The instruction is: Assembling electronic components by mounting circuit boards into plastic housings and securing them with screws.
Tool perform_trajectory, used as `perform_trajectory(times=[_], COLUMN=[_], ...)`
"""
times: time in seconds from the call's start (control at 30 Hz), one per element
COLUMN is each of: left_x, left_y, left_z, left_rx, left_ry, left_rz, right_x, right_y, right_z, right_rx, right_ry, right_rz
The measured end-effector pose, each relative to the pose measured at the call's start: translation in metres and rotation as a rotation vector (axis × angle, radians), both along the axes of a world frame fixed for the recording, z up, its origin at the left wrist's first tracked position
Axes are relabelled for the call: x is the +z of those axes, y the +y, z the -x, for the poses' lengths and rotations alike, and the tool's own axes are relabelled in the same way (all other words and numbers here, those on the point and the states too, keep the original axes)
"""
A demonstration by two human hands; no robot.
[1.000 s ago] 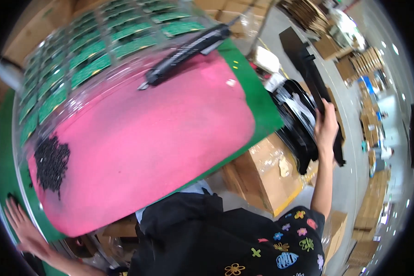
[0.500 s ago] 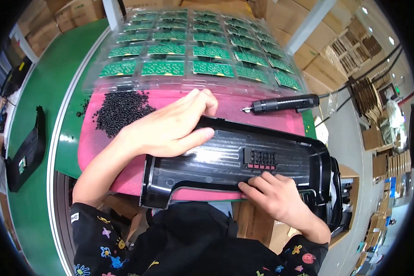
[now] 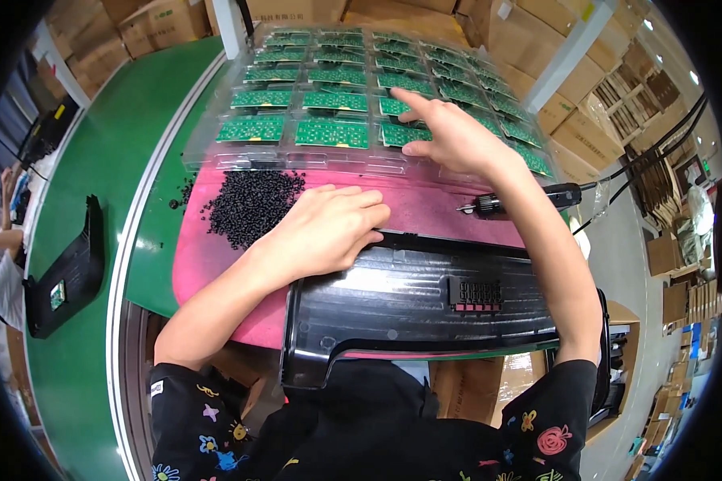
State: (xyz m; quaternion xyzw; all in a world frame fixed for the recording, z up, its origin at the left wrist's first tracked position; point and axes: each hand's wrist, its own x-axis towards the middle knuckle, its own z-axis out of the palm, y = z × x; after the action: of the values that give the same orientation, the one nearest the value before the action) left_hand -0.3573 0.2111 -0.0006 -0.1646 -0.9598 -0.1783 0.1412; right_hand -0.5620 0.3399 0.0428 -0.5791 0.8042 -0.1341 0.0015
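A long black plastic housing (image 3: 393,309) lies hollow side up in front of me, with a slotted window in its middle. My left hand (image 3: 329,224) is closed at its far left edge, fingers bent and pressed together there. Beyond it, my right hand (image 3: 449,132) reaches over a clear plastic tray (image 3: 329,163) of green circuit boards (image 3: 333,133). Its thumb and forefinger are spread beside a circuit board (image 3: 397,135) in the front row; whether they touch it I cannot tell. My right forearm covers the housing's right part.
Small black screws (image 3: 253,204) lie heaped on the pink mat (image 3: 433,204), left of centre. An electric screwdriver (image 3: 489,205) lies at the right, partly behind my forearm. Another black housing (image 3: 68,276) with a board in it rests on the green surface (image 3: 172,248) at far left.
My right hand has left the housing's near edge and moved forward over the tray. My left hand's fingers have bent down at the far edge. The whole view has shifted a little.
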Motion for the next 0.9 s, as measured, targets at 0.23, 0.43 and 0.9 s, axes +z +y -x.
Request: perform_trajectory(times=[0.23,0.43,0.9], left_x=[0.02,0.031,0.05], left_y=[-0.016,-0.009,0.038], left_z=[-0.016,-0.011,-0.001], left_rx=[0.075,0.15,-0.126], left_ry=[-0.123,0.457,0.449], left_rz=[0.054,-0.086,-0.147], right_x=[-0.004,0.028,0.028], right_y=[0.0,0.042,0.159], right_z=[0.007,-0.048,-0.104], right_rx=[0.007,0.032,-0.166], right_ry=[-0.189,-0.85,-0.873], right_rz=[-0.015,0.385,0.612])
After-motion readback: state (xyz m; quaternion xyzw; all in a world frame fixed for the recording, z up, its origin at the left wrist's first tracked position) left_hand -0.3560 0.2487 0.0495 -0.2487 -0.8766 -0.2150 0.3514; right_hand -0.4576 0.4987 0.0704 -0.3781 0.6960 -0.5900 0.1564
